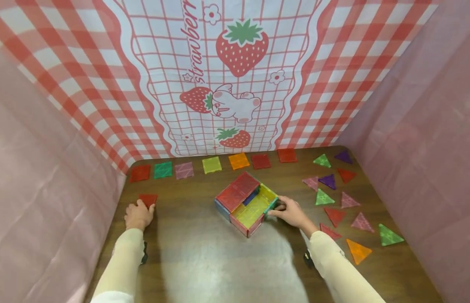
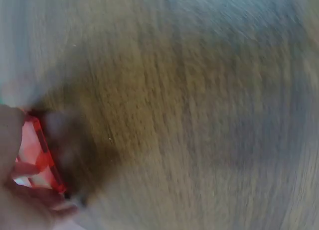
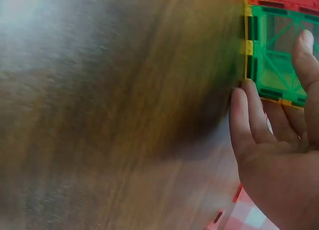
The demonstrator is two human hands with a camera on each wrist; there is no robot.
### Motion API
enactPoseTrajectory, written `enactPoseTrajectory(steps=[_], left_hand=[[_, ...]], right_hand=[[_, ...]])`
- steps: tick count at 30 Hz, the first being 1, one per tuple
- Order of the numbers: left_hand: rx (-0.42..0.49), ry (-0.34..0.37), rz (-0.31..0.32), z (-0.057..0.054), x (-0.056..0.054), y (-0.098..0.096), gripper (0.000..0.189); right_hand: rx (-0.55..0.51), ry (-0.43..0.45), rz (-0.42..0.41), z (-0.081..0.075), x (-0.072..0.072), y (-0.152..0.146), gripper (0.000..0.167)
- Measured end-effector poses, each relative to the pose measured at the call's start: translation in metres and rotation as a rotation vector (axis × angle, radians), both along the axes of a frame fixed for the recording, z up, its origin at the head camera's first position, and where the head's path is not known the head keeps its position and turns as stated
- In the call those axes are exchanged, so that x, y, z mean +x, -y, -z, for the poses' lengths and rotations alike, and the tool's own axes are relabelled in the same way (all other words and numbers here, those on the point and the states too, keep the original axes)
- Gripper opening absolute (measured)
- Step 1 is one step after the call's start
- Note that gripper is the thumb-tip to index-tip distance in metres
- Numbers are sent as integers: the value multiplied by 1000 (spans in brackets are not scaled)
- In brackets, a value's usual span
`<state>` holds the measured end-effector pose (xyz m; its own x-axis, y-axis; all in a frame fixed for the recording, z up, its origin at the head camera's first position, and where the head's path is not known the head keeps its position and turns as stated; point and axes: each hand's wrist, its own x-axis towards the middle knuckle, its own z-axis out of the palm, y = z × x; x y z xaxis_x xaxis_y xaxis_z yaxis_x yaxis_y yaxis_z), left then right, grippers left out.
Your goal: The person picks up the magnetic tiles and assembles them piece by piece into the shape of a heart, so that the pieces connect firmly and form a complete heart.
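At the left of the table, my left hand [image 1: 138,215] holds a red translucent square tile [image 1: 148,199]. In the left wrist view that red tile [image 2: 42,158] stands tilted between the thumb and fingers. Near the middle sits a box built of magnetic tiles [image 1: 239,194], with a red top over one half and a yellow floor showing in the other. My right hand [image 1: 292,213] touches the box's right side. In the right wrist view its thumb lies against a green square tile [image 3: 279,51] of that side, and the other fingers extend along the edge.
A row of square tiles, among them a green one [image 1: 163,170] and an orange one [image 1: 239,161], lies along the back edge. Several triangle tiles, including an orange one [image 1: 358,251], are scattered at the right. A strawberry-print cloth [image 1: 170,122] hangs behind the wooden table [image 1: 204,265].
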<state>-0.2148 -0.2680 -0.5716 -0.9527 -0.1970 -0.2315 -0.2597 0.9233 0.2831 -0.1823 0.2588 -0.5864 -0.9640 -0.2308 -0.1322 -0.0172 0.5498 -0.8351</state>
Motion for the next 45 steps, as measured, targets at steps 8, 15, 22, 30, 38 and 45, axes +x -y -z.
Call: enactPoseTrajectory(steps=[8,15,22,30,38,45], left_hand=[[-55,-89,207,-3,0,-12,60],[84,-345,324,-37,-6,-69,58],[215,-468,642,-78,-7,-158,65],[85,-373,792,-78,4,-226,62],[-41,-351,857,-70,17,-264,62],[-96,-348,844,-67,20,-272,60]], right_hand=[[50,-114,67,4,9,27,35],[22,-141,57,6,13,46,52],[13,-151,32,9,13,53,53],[17,-132,26,7,13,56,50],[-15,-97,28,7,14,58,38],[-22,-113,31,7,14,58,39]])
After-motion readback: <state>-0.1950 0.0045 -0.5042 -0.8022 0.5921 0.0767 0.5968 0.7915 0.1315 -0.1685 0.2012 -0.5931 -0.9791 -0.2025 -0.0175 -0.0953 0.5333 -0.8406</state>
